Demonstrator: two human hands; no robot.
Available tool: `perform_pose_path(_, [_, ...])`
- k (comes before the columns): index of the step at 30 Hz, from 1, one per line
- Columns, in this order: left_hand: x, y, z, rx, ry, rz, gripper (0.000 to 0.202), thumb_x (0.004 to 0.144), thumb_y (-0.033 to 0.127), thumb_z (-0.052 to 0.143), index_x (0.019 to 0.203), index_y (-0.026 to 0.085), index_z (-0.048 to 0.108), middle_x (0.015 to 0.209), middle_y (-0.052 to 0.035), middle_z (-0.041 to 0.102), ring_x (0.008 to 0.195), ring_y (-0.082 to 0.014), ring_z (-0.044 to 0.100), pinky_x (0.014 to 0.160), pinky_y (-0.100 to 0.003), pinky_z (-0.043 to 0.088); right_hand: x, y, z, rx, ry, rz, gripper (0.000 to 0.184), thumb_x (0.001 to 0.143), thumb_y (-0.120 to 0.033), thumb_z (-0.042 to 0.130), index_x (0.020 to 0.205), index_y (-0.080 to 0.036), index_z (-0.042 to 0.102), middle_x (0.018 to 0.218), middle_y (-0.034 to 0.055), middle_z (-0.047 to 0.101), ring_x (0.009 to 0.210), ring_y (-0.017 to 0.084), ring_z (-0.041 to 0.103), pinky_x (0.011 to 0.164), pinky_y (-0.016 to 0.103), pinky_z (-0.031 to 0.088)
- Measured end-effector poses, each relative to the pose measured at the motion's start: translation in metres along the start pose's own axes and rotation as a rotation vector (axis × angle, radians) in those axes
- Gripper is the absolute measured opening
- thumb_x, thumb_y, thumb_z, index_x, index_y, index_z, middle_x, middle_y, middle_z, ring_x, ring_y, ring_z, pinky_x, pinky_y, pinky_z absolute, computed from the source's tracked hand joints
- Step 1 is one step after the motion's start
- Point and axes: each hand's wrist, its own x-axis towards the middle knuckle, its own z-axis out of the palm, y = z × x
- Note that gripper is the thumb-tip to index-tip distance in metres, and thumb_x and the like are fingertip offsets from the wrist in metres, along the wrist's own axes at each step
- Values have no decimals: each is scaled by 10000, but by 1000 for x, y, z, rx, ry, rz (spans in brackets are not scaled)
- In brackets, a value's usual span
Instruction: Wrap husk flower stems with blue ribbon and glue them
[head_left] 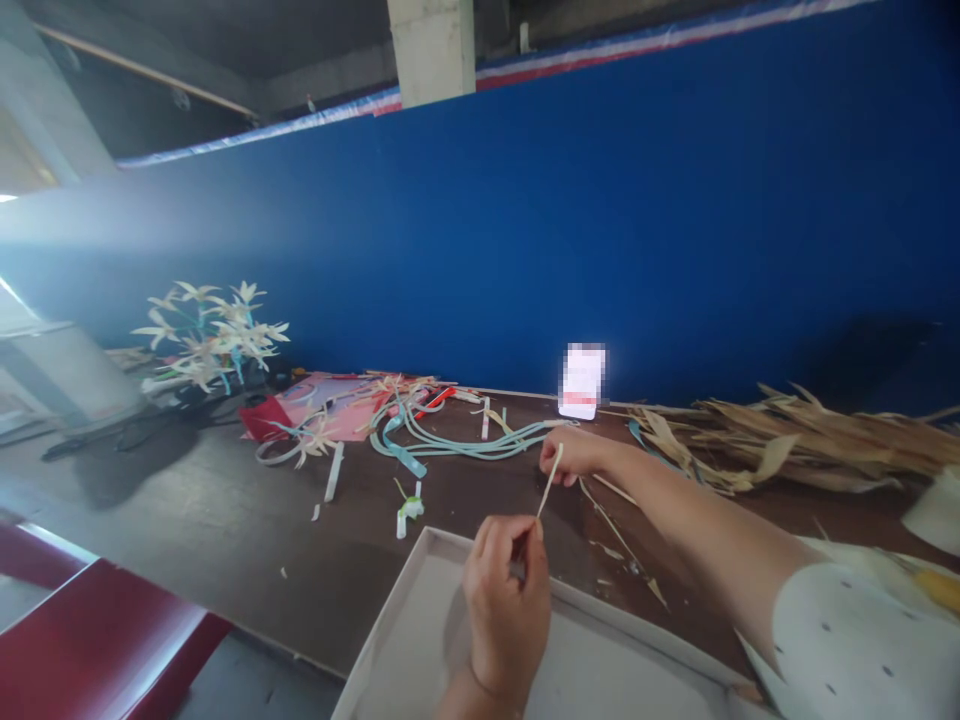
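Observation:
My left hand (508, 605) is above the shallow white box (397, 620), its thumb and fingers pinched on a thin pale strip (553, 478) that points upward. Farther out, my right hand (568, 455) is curled near the tabletop at the right end of a bundle of pale blue-green stems (465, 445). Its fingertips are partly hidden, so whatever they hold cannot be made out. A dry stalk (619, 535) lies just below that hand.
A phone (582, 385) with a lit screen leans against the blue partition (637, 220). Dried husks (810, 440) lie at the right. White husk-like flowers (217, 335) stand at the left. Pink paper (341, 395) and scraps lie mid-table. A red bench (105, 640) is at lower left.

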Motion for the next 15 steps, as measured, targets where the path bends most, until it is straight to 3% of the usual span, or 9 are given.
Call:
perform_pose_path(8, [2, -2, 4, 31, -2, -8, 128, 828, 222, 471, 776, 182, 580, 722, -29, 563, 678, -130, 513, 640, -239, 401, -43, 30, -17, 523, -71, -29, 225, 638, -342, 645, 674, -123, 610, 579, 2, 600, 502, 64, 534, 511, 176, 458])
perform_pose_path(15, [11, -6, 19, 192, -48, 48, 143, 833, 221, 455, 777, 190, 584, 721, -17, 565, 668, -118, 521, 633, -219, 388, -84, 60, -22, 843, -30, -40, 221, 637, -309, 683, 699, -116, 595, 576, -20, 556, 505, 42, 486, 482, 145, 400])
